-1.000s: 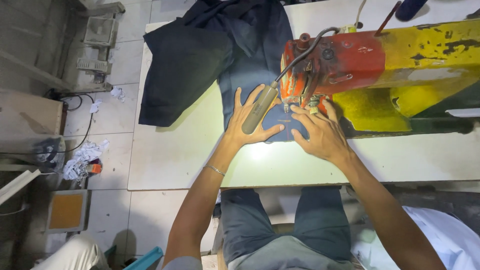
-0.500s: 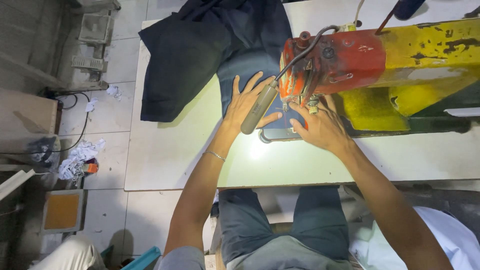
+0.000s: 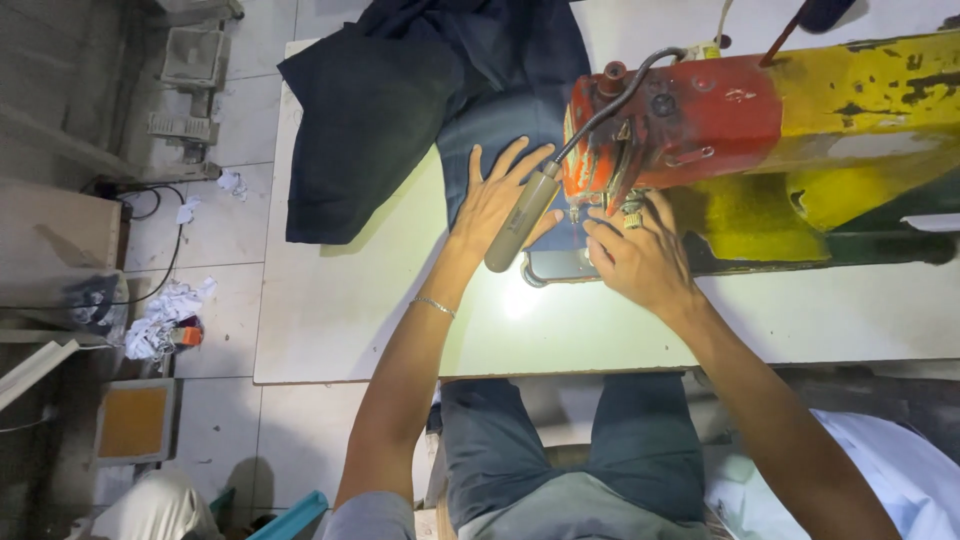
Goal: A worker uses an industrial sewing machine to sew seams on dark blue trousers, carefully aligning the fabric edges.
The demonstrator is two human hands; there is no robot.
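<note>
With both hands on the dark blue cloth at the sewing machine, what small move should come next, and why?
Probably a short push of the dark blue fabric away from the body. The left hand lies flat on it with fingers spread, and the right hand sits close under the head of the red and yellow sewing machine, where the cloth feeds.

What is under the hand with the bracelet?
Dark blue cloth lies under the left hand, spread flat on the pale table. The hand and the grey lamp cover that patch, so any seam there is hidden.
</note>
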